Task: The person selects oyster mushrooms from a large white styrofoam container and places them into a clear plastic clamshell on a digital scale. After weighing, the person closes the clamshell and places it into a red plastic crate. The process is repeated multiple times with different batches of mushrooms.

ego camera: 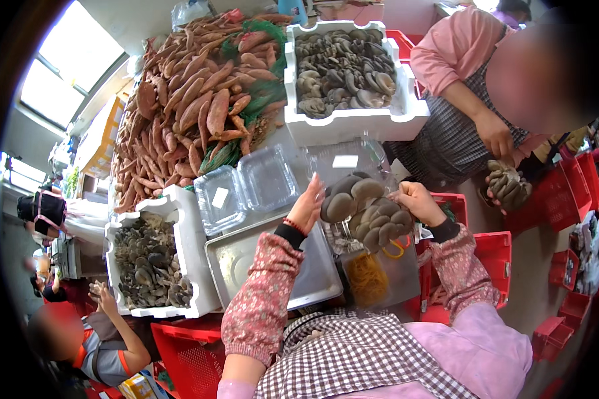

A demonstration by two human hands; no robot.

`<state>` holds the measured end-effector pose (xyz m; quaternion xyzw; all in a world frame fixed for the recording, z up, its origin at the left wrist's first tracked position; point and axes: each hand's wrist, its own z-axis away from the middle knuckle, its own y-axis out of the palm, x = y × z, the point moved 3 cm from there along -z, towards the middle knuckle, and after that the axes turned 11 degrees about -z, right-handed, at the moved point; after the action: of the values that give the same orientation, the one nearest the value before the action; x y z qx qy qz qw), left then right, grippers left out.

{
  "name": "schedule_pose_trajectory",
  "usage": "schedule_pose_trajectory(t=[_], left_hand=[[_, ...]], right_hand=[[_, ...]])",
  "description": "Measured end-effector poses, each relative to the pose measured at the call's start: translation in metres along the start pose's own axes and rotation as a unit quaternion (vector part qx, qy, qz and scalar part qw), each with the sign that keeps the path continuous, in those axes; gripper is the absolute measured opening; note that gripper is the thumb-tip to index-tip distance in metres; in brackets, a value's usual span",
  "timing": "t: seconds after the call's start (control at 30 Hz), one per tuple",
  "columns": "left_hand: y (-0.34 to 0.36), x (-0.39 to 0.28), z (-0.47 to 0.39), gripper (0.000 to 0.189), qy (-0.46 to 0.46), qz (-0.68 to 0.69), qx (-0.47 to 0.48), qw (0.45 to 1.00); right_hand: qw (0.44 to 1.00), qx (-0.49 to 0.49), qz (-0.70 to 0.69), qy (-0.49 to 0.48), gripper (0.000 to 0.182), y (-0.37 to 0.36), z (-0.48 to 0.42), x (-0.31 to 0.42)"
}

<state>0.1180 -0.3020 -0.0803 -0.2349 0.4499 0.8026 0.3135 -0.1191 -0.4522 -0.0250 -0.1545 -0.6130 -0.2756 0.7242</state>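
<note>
A cluster of grey-brown oyster mushrooms (379,222) hangs from my right hand (419,202), which pinches its edge. My left hand (307,202) is raised with its fingers apart, just left of another mushroom clump (352,194); whether the two clumps are joined I cannot tell. Below the mushrooms are orange-handled scissors (398,248) and a pile of yellow rubber bands (367,277). An open clear plastic clamshell box (267,179) lies beyond my left hand. Another clear plastic container (344,149) sits behind the mushrooms, partly hidden. A metal tray (299,279) lies under my left forearm.
White foam boxes of mushrooms stand at the back (357,122) and left (199,279). Sweet potatoes (194,109) with green netting are heaped at the back left. Red plastic crates (494,269) stand at the right. Two people nearby handle items, one with a mushroom cluster (509,187).
</note>
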Motion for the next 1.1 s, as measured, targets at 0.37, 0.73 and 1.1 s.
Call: schedule_pose_trajectory(t=[0.37,0.73,1.1], left_hand=[[-0.058,-0.041,0.146,0.044,0.194,-0.066,-0.058,0.977],[-0.207,0.018,0.218,0.038,0.26,-0.04,-0.235,0.936],[-0.207,0.042,0.347,0.035,0.289,-0.161,-0.444,0.833]], right_hand=[[0.99,0.131,0.023,0.043,0.025,0.139,0.024,-0.014],[0.926,0.12,0.325,-0.148,0.039,0.258,-0.009,-0.079],[0.951,0.199,0.191,-0.138,0.053,0.231,0.038,-0.018]])
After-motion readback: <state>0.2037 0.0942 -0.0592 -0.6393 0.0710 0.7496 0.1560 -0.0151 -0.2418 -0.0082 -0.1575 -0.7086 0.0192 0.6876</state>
